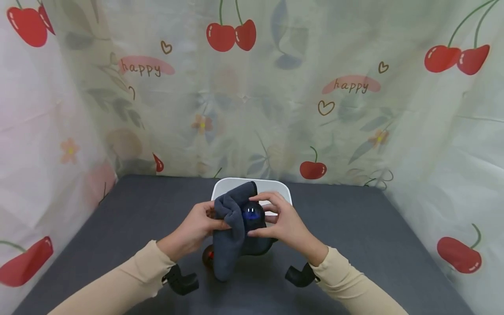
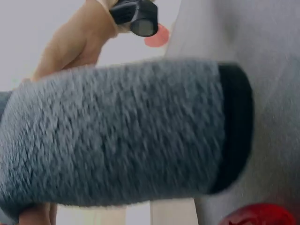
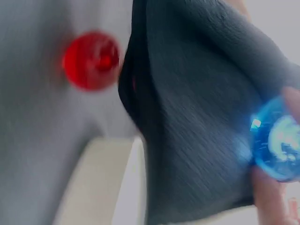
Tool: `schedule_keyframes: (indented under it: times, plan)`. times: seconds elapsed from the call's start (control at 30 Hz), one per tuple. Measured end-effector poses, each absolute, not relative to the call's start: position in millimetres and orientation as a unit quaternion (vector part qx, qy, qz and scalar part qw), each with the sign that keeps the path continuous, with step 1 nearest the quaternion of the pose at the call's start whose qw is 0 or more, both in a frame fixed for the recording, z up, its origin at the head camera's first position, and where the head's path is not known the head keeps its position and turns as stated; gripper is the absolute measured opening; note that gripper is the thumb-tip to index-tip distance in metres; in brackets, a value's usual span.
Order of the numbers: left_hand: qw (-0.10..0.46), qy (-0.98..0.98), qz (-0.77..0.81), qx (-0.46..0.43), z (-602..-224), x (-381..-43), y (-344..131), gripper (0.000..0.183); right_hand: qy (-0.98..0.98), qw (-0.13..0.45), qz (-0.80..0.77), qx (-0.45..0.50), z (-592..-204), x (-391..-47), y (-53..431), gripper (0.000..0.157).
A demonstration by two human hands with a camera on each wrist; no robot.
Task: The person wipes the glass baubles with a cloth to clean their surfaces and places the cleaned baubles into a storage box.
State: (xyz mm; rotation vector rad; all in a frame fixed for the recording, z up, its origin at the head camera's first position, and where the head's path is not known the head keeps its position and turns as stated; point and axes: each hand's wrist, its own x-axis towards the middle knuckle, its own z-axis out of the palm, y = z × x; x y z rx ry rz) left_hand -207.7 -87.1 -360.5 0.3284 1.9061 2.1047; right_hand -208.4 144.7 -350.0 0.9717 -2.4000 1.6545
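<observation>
A dark grey fuzzy cloth point(image 1: 228, 245) hangs in folds from my left hand point(image 1: 194, 229), whose fingers and thumb pinch it. My right hand point(image 1: 281, 221) holds a translucent blue ball point(image 1: 253, 215) between thumb and fingers, against the cloth. In the right wrist view the blue ball point(image 3: 279, 140) looks glossy and see-through, with the cloth point(image 3: 197, 126) behind it. The cloth's dark-edged end point(image 2: 126, 136) fills much of the left wrist view. On the table, partly behind the cloth, lies a red translucent ball point(image 1: 207, 257), plainer in the right wrist view point(image 3: 92, 61).
A white rectangular tub point(image 1: 286, 192) stands behind and below the hands, partly hidden by them and the cloth. The dark grey tabletop point(image 1: 346, 227) stretches to both sides. Printed curtains point(image 1: 252, 96) surround it. Black wrist cameras point(image 1: 181, 281) are strapped to both wrists.
</observation>
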Motion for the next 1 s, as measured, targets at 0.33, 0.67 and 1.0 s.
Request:
schedule_keyframes:
  times: [0.33,0.67,1.0]
  plan:
    - [0.144,0.7,0.684,0.147,-371.1,-209.6,-86.6,0.056,-0.859,0.154,0.314,0.375,-352.2,-207.2,144.6,0.066]
    - [0.159,0.664,0.717,0.142,-366.6,-210.6,-89.3,0.048,-0.772,0.012,0.547,0.323,-353.6,-209.1,145.0,0.064]
    - [0.134,0.701,0.687,0.138,-368.4,-210.2,-91.6,0.044,-0.845,0.15,0.344,0.381,-358.6,-209.2,146.7,0.062]
